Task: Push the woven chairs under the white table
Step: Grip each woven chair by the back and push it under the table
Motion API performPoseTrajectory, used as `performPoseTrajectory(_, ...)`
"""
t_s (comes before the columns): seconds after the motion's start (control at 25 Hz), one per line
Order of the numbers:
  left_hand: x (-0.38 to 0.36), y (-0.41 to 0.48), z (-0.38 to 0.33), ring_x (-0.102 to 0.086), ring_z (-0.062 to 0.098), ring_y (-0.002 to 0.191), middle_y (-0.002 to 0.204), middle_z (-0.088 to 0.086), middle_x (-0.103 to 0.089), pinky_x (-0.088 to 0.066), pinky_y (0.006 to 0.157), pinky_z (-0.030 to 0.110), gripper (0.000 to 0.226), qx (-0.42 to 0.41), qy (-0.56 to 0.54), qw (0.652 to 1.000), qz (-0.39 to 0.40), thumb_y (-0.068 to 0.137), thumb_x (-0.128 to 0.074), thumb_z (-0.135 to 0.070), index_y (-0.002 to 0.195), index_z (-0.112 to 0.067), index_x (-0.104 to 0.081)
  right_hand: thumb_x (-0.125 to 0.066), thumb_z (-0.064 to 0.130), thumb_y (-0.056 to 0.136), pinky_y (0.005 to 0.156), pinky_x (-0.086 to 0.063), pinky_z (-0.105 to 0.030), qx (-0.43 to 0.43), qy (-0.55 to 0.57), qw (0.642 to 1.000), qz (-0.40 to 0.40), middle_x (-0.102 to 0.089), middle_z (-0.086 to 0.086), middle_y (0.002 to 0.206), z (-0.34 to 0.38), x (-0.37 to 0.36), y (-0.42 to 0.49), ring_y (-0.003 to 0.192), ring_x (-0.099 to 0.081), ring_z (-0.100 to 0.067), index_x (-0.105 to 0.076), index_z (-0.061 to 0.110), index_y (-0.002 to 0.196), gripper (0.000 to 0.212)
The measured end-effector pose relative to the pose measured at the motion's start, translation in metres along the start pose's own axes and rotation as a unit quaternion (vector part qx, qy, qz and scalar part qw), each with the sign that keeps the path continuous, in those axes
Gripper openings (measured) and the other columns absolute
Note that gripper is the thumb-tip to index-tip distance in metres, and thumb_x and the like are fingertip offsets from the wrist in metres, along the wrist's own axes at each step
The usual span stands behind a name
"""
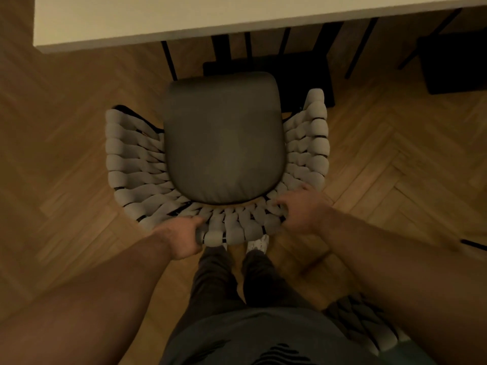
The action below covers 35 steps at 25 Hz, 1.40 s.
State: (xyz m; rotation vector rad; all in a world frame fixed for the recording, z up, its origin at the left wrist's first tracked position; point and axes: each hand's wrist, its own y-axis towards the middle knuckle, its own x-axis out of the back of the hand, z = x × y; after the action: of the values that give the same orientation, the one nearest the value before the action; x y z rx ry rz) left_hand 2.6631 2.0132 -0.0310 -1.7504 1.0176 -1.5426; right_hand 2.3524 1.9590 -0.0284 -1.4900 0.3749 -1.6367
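Herringbone floor (79, 159) — woven chair (131, 164) faces white table (158, 19), dark legs (168, 59) beyond.

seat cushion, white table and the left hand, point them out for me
seat cushion (224, 138), head view, centre of the dark pad
white table (163, 19), head view, bare top near the front edge
left hand (184, 238), head view, back of the hand gripping the woven chair back (237, 225)

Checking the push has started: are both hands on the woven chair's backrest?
Touching. The head view shows the left hand and right hand each wrapped over the woven chair backrest's top rim.
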Motion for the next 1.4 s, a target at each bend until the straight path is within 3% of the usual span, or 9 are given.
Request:
performPoseTrajectory(0.12,-0.003,0.015,-0.023,-0.050,0.021,0.136,0.154,-0.002,-0.050,-0.041,0.106,0.029,0.086,-0.043,-0.042,0.997,0.041,0.087,-0.071,-0.049,0.161,-0.037,-0.029,-0.062,0.031,0.096,0.103,-0.043,-0.032,-0.067,0.209,0.963,-0.157,-0.061,0.003,0.136,-0.014,0.012,0.002,0.126,-0.057,-0.019,-0.061,0.031,0.139,0.043)
performPoseTrajectory(0.32,-0.013,0.033,-0.041,-0.051,0.020,0.135,0.154,-0.004,-0.049,-0.043,0.105,0.030,0.091,-0.029,-0.064,0.996,0.055,0.085,-0.077,-0.050,0.160,-0.038,-0.028,-0.072,0.030,0.088,0.102,-0.046,-0.035,-0.260,0.323,0.844,-0.339,-0.053,-0.005,0.137,-0.039,0.012,0.021,0.125,-0.052,-0.027,-0.056,0.024,0.138,0.053)
performPoseTrajectory(0.48,-0.012,0.037,-0.041,-0.053,0.018,0.132,0.151,-0.004,-0.053,-0.044,0.105,0.028,0.083,-0.036,-0.086,0.994,0.053,0.086,-0.078,-0.039,0.158,-0.036,-0.036,-0.081,0.042,0.075,0.092,-0.055,-0.040,-0.357,0.490,0.747,-0.272,-0.047,-0.001,0.135,-0.059,0.000,0.041,0.115,-0.054,-0.023,-0.040,0.024,0.146,0.084)
performPoseTrajectory(0.6,-0.013,0.036,-0.040,-0.052,0.018,0.134,0.150,-0.004,-0.054,-0.046,0.107,0.030,0.084,-0.032,-0.076,0.996,0.047,0.084,-0.078,-0.042,0.157,-0.039,-0.037,-0.083,0.029,0.056,0.084,-0.062,-0.046,-0.350,0.620,0.684,-0.159,-0.059,-0.002,0.129,-0.064,-0.013,0.053,0.110,-0.063,-0.028,-0.048,0.027,0.141,0.092)
performPoseTrajectory(0.76,-0.008,0.033,-0.041,-0.056,0.020,0.127,0.143,-0.003,-0.060,-0.050,0.101,0.033,0.077,-0.062,-0.046,0.996,0.037,0.086,-0.074,-0.041,0.155,-0.038,-0.041,-0.079,0.018,0.054,0.086,-0.062,-0.052,-0.358,0.608,0.691,-0.156,-0.065,-0.010,0.124,-0.072,-0.015,0.064,0.107,-0.066,-0.035,-0.057,0.019,0.134,0.083)
performPoseTrajectory(0.84,-0.003,0.029,-0.035,-0.059,0.020,0.121,0.136,-0.004,-0.063,-0.051,0.096,0.032,0.072,-0.074,-0.038,0.996,0.024,0.086,-0.073,-0.043,0.152,-0.039,-0.044,-0.079,0.018,0.065,0.090,-0.061,-0.051,-0.347,0.589,0.709,-0.175,-0.063,-0.010,0.125,-0.056,0.002,0.057,0.110,-0.064,-0.034,-0.056,0.015,0.135,0.073)
performPoseTrajectory(1.0,0.007,0.021,-0.028,-0.065,0.019,0.108,0.118,-0.007,-0.069,-0.055,0.084,0.035,0.057,-0.080,-0.020,0.996,-0.025,0.083,-0.069,-0.051,0.137,-0.044,-0.055,-0.072,0.015,0.084,0.094,-0.059,-0.047,-0.347,0.584,0.690,-0.251,-0.061,0.000,0.108,-0.037,0.032,0.053,0.105,-0.062,-0.028,-0.057,0.019,0.123,0.041)
performPoseTrajectory(1.24,0.028,0.034,-0.036,-0.065,0.020,0.104,0.112,-0.007,-0.069,-0.055,0.084,0.036,0.044,-0.064,-0.029,0.993,-0.093,0.087,-0.067,-0.045,0.130,-0.041,-0.059,-0.065,0.012,0.093,0.103,-0.053,-0.043,-0.324,0.612,0.657,-0.299,-0.060,0.001,0.117,-0.042,0.070,0.078,0.109,-0.059,-0.023,-0.055,0.018,0.138,0.046)
performPoseTrajectory(1.4,0.043,0.049,-0.037,-0.064,0.023,0.104,0.111,-0.004,-0.069,-0.048,0.081,0.035,0.033,-0.060,-0.030,0.992,-0.103,0.089,-0.066,-0.037,0.122,-0.035,-0.063,-0.067,0.019,0.085,0.097,-0.058,-0.050,-0.362,0.542,0.713,-0.259,-0.069,-0.011,0.124,-0.058,0.071,0.098,0.113,-0.067,-0.032,-0.063,0.012,0.127,0.043)
